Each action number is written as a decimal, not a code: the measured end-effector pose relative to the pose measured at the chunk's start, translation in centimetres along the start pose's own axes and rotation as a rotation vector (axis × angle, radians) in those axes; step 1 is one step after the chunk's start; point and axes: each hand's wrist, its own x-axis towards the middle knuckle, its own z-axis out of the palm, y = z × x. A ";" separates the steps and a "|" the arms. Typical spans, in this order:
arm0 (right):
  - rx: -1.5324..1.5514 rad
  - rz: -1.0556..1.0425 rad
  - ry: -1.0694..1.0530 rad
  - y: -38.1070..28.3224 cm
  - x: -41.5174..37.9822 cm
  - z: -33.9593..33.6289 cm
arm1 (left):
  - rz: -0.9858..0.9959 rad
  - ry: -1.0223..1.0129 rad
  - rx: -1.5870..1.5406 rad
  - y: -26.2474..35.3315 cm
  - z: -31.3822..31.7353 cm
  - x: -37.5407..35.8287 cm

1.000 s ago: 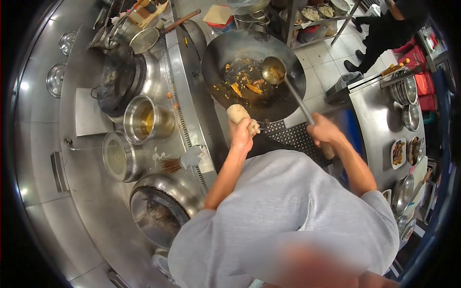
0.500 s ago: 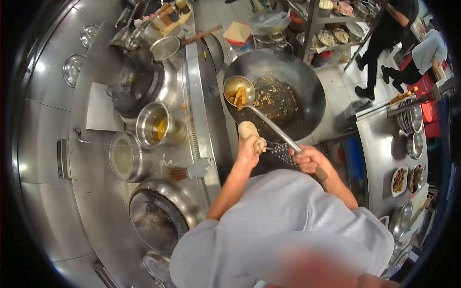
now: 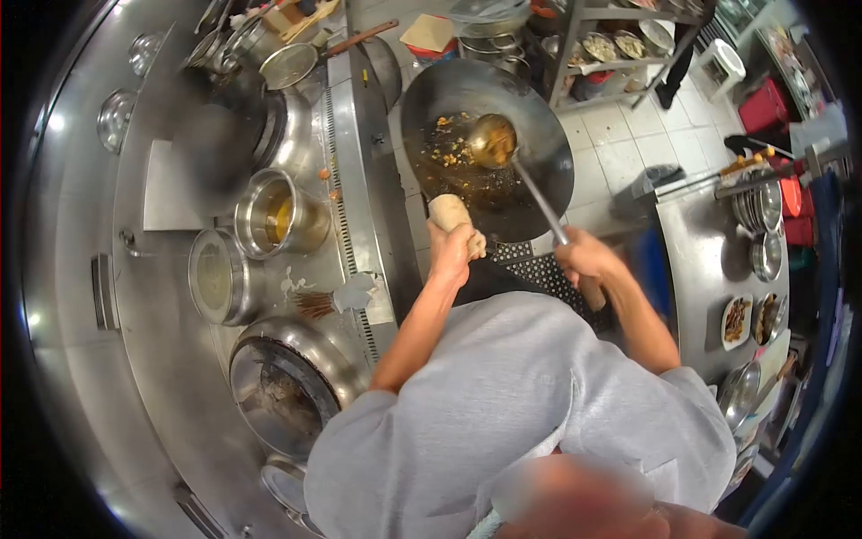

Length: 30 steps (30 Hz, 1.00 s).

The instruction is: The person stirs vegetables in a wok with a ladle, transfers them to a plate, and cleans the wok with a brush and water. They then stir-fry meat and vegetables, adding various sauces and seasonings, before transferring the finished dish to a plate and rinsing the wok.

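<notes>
My left hand (image 3: 452, 249) is closed round the thick beige handle (image 3: 450, 212) of a large dark wok (image 3: 548, 166), which looks wrapped in cloth. The wok is off the stove, tilted over the floor in front of me. Inside it are browned food bits (image 3: 449, 157) and an oily sauce. My right hand (image 3: 588, 256) grips the long shaft of a metal ladle (image 3: 537, 193), its wooden end showing below the fist. The ladle's bowl (image 3: 493, 140) is down inside the wok, near the middle, with orange-brown food in it.
Along the left runs a steel stove counter (image 3: 162, 296) with a pot of yellow liquid (image 3: 269, 216), a pot of pale liquid (image 3: 220, 277), a bamboo brush (image 3: 316, 304) and a strainer (image 3: 289, 65). On the right a steel table (image 3: 705, 260) bears bowls and a food dish (image 3: 736, 322).
The ladle bowl has moved from the wok's left rim to its middle. Wok and both hands sit slightly differently in view, which has also shifted. Background people have mostly left the view.
</notes>
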 end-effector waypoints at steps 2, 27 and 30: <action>0.266 0.001 -0.250 -0.5 -1.3 1.0 | 0.046 0.081 0.039 -1.8 -0.4 2.6; 0.948 -0.020 -0.617 0.6 2.7 2.1 | -0.024 0.083 0.082 1.1 -1.1 0.5; 1.255 0.036 -0.845 2.1 2.1 1.9 | -0.110 0.036 -0.015 1.1 -1.9 0.3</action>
